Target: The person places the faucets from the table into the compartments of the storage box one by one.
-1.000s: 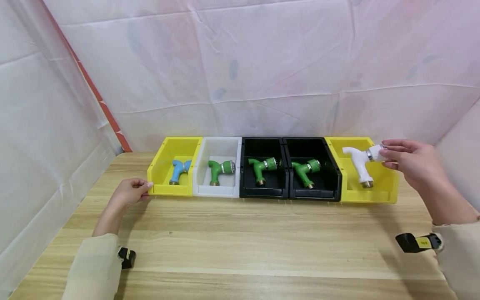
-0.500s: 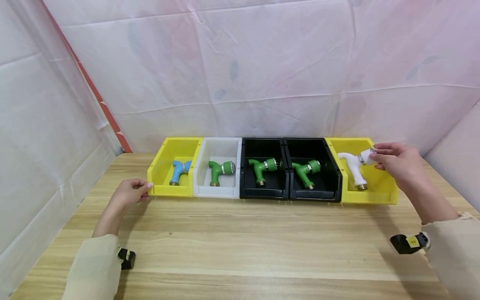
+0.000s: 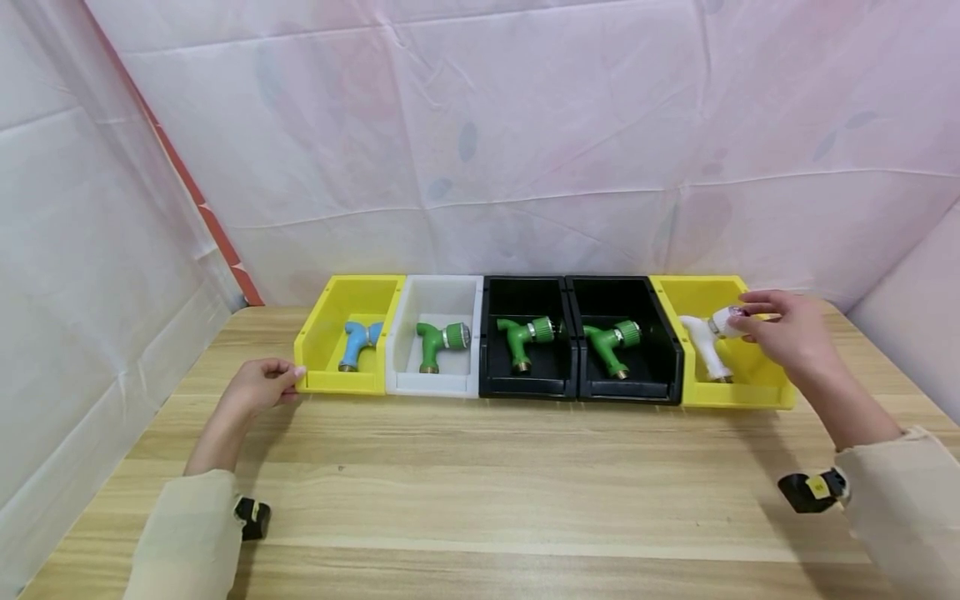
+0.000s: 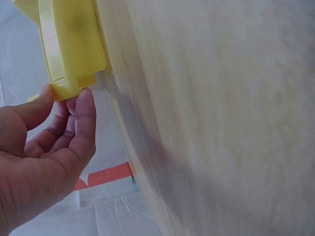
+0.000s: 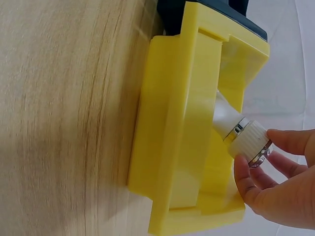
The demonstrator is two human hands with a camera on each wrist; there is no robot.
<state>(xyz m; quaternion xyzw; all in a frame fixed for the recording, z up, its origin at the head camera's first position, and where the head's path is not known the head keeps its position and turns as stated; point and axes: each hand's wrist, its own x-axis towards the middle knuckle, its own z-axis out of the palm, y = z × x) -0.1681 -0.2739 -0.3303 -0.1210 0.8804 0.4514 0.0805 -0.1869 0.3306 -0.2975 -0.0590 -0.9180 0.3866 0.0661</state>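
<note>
My right hand (image 3: 795, 333) pinches the ribbed knob of a white tap (image 3: 705, 346), whose body lies inside the yellow bin (image 3: 772, 392) at the right end. In the right wrist view, thumb and fingers hold the knob (image 5: 248, 140), while the bin's front wall hides the spout and threaded end. At the left end, my left hand (image 3: 258, 385) grips the front corner of another yellow bin (image 3: 341, 382) between thumb and fingers, as the left wrist view also shows. That bin contains a blue tap (image 3: 354, 343).
Between the yellow bins stand a white bin (image 3: 431, 383) and two black bins (image 3: 528, 386), side by side. Each has one green tap (image 3: 431, 346) in it. The row sits on a wooden table (image 3: 480, 483), with a pale cloth (image 3: 525, 125) hanging behind.
My right hand has moved left and down, lowering the white tap from above the right yellow bin into it. The left hand has stayed at its bin corner.
</note>
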